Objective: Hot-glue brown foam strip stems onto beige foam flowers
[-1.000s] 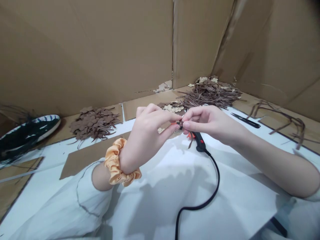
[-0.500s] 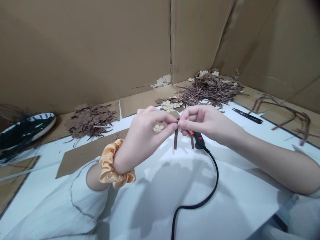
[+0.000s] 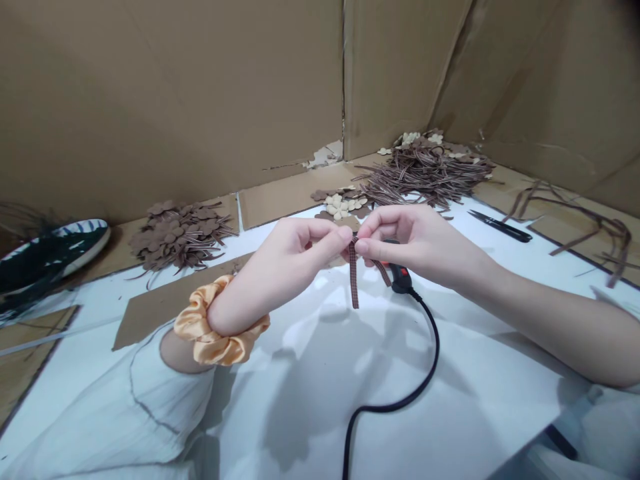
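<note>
Both hands meet in mid-air over the white work surface, pinching a thin brown stitched ribbon (image 3: pixel 354 283) whose two ends dangle below the fingers. My left hand (image 3: pixel 307 257), with an orange scrunchie (image 3: pixel 213 327) at the wrist, is closed, thumb and fingertips at the ribbon's upper part. On the other side my right hand (image 3: pixel 410 240) is closed too, thumb and forefinger pressed on the same ribbon. The part between the fingertips is mostly hidden. Just behind the right fingers lies a black tool with an orange-red switch (image 3: pixel 401 275), partly covered by the hand.
The tool's black cord (image 3: pixel 434 353) curves toward me. Behind are cream flower cutouts (image 3: pixel 340 205) and a heap of brown ribbons (image 3: pixel 430 175). Brown flower cutouts (image 3: pixel 175 237) lie left, beside a dish (image 3: pixel 97 233). Black thread snips (image 3: pixel 500 227) lie right. Cardboard walls (image 3: pixel 225 87) enclose the back.
The left hand has turned and shifted its pinch, thumb now higher. More of the near ribbon end hangs down. The right hand keeps its hold almost in place.
</note>
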`<state>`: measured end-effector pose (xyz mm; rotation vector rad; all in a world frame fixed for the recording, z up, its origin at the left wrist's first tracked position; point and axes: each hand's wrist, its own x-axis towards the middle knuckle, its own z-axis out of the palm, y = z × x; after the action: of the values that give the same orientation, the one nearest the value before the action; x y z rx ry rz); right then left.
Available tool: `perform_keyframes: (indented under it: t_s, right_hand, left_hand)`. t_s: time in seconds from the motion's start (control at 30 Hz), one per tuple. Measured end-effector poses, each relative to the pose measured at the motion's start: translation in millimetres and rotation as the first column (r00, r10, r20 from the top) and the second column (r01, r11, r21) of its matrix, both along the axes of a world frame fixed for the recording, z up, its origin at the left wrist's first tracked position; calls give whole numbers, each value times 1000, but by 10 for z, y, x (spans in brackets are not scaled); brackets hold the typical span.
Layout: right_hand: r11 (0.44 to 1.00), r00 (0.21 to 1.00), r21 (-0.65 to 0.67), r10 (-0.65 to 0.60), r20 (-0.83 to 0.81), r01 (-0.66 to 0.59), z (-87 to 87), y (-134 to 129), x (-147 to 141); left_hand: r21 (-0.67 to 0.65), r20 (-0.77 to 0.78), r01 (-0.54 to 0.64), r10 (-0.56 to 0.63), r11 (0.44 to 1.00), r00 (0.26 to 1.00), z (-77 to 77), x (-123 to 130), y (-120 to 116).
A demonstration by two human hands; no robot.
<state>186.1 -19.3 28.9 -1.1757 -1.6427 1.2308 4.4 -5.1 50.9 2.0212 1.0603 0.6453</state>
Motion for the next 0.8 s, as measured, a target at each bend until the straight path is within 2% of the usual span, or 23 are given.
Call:
perform_keyframes:
  t_s: [0.17, 0.3, 0.43, 0.53, 0.67, 0.8]
  right_hand:
    - [997, 1000, 69, -15, -1, 15, -38, -23, -51]
    - [1000, 999, 14, 25, -35, -24, -64, -3, -59]
    - [998, 998, -39, 48, 50, -46, -58, 22, -25]
    - [997, 994, -47, 66, 86, -62, -61, 36, -4]
    - [988, 989, -80, 136, 50, -132, -74, 49, -3]
    - [989, 990, -84, 126, 64, -120, -67, 48, -14]
  left_hand:
    - [52, 9, -61, 60, 997, 998, -53, 2, -1]
    - [80, 12, -90, 90, 993, 996, -67, -1, -2]
    - [103, 9, -123, 122, 987, 992, -41, -7, 21]
    - [104, 14, -152, 152, 983, 988, -29, -14, 46]
    - [106, -5, -157, 159, 982, 987, -25, -16, 63]
    - [141, -18, -184, 189, 973, 982, -14, -10, 64]
